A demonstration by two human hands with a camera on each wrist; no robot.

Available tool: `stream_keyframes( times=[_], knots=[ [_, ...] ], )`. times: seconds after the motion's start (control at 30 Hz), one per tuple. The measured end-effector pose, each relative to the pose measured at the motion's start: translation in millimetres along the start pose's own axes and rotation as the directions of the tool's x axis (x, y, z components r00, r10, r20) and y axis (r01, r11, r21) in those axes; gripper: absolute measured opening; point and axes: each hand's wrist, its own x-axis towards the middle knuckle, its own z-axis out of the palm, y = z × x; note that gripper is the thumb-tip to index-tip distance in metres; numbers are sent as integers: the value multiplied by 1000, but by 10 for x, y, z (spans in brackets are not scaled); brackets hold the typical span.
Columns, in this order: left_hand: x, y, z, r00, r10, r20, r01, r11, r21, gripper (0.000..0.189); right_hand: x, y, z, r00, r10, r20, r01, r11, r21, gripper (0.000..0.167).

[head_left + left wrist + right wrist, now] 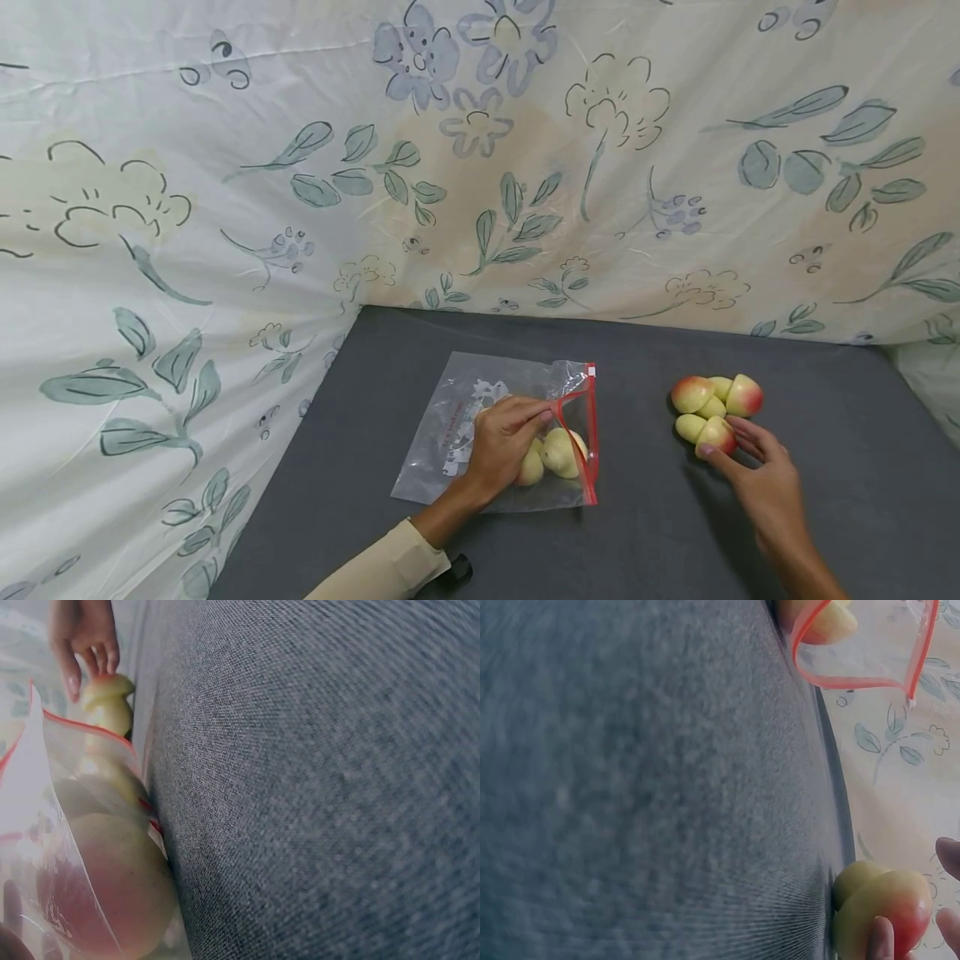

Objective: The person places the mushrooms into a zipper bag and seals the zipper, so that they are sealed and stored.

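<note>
A clear plastic zip bag point(427, 450) with a red-edged mouth lies on the dark surface, its mouth facing right and held partly open. My left hand point(504, 442) reaches over it and pinches the upper layer near the red edge. Inside, pale yellow rounded pieces point(562, 452) show through the plastic; one looks reddish point(112, 885) in the left wrist view. To the right, my right hand point(768, 479) has thumb and fingers around a yellow-and-red mushroom-shaped piece point(716, 437). Two similar mushroom-shaped pieces point(692, 393) sit right behind it.
The dark grey tabletop point(637, 533) extends between the bag and the group of pieces. A floral cloth point(480, 208) hangs along the back and left sides. Near my left sleeve point(390, 562) there is a small black object point(461, 569).
</note>
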Motion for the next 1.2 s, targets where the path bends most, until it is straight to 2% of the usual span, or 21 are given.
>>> stream_keyframes(
  times=[0.17, 0.5, 0.83, 1.2],
  knots=[
    [-4, 1, -6, 1000, 3, 4, -3, 1000, -12, 15, 55, 21, 25, 1000, -10, 7, 10, 999, -33, 75],
    [-5, 4, -11, 1000, -3, 6, 3, 1000, -11, 14, 144, 126, 18, 992, -126, 26, 127, 991, -47, 75],
    [-2, 7, -6, 1000, -2, 2, 2, 1000, -15, 14, 186, 146, 0, 993, -111, 47, 113, 992, -52, 78],
    [-3, 12, -6, 1000, -9, 7, 9, 1000, -7, 15, 169, 164, -8, 987, -147, 66, 150, 988, -43, 76]
  ],
)
